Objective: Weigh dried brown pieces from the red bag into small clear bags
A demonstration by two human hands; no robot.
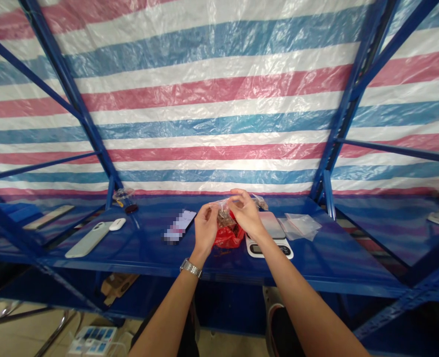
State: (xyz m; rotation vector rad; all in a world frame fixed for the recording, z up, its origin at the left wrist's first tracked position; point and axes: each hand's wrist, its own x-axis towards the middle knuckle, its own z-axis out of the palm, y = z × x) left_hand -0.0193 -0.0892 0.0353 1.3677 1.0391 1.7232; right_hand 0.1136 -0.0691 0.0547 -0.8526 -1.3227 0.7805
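Note:
Between both hands hangs a small clear plastic bag (225, 217) with brown bits inside. My left hand (206, 223) pinches its left top edge, a metal watch on that wrist. My right hand (247, 214) grips the top edge at the right, fingers closed. Directly beneath the clear bag lies an opened red plastic bag (229, 239), whose contents are mostly hidden. Just right of it stands a white kitchen scale (270, 249) with a small display, partly covered by my right forearm. Several flat clear bags (300, 225) lie right of the scale.
On the blue shelf (141, 258) are a lit phone (180, 224), a pale phone (88, 240) and a white case (117, 224) at left. Another filled bag (261, 202) sits behind the scale. Blue posts (340, 114) and striped sheeting (212, 119) enclose the back.

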